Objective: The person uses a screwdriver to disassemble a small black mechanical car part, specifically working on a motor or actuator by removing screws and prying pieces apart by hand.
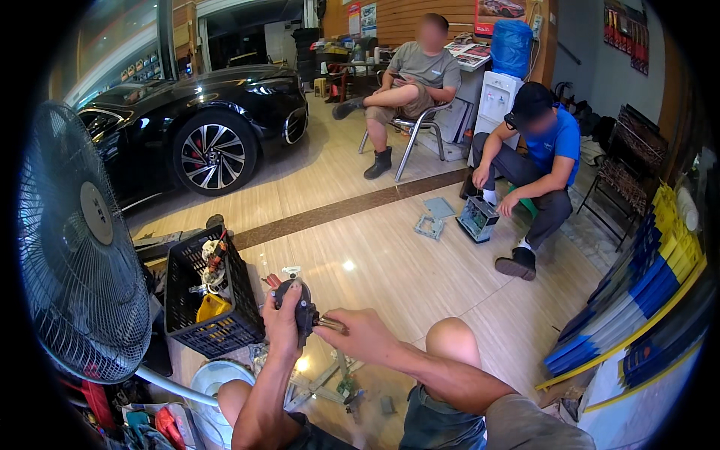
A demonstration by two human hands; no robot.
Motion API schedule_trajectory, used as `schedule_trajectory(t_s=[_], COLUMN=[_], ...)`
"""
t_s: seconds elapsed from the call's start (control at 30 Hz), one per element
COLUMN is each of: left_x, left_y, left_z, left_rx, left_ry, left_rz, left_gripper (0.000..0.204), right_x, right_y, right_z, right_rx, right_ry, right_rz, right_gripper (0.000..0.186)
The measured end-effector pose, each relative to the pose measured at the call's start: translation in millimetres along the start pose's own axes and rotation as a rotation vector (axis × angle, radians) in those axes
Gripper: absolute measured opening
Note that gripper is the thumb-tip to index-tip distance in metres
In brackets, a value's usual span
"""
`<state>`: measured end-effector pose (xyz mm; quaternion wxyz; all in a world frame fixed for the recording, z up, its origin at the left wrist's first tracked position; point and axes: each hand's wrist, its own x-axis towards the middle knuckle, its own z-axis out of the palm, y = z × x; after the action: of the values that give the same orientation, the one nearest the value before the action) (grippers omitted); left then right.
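My left hand grips a dark, roundish mechanical part with bolts, holding it up above the floor, thumb over its top. My right hand is closed on a short, narrow metal piece at the right side of that part; whether it is a tool or belongs to the part, I cannot tell. Below my hands, small metal pieces and a green circuit board lie on the floor between my knees.
A black crate of parts and a floor fan stand at left, a black car behind. A co-worker sits over an opened metal case; another person sits farther back. Coloured panels lean at right.
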<state>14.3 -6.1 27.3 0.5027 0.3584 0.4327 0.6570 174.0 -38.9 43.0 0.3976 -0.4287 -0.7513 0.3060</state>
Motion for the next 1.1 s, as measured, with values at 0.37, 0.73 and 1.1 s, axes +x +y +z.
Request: schedule_trajectory(t_s=[0.37, 0.73, 1.1], left_x=[5, 4, 3], left_y=[16, 9, 5], left_z=[2, 1, 6], left_rx=[-0.069, 0.015, -0.106], left_ry=[0.034, 0.027, 0.035], left_rz=[0.019, 0.029, -0.025], left_gripper=[0.023, 0.025, 0.025], right_x=[4, 1, 3], right_y=[-5, 4, 5], right_z=[-4, 2, -1], right_rx=[-0.012, -0.049, -0.024], right_ry=[-0.012, 0.02, 0.042], right_rz=[0.005, -0.011, -0.035], right_gripper=[0.035, 0.035, 0.03])
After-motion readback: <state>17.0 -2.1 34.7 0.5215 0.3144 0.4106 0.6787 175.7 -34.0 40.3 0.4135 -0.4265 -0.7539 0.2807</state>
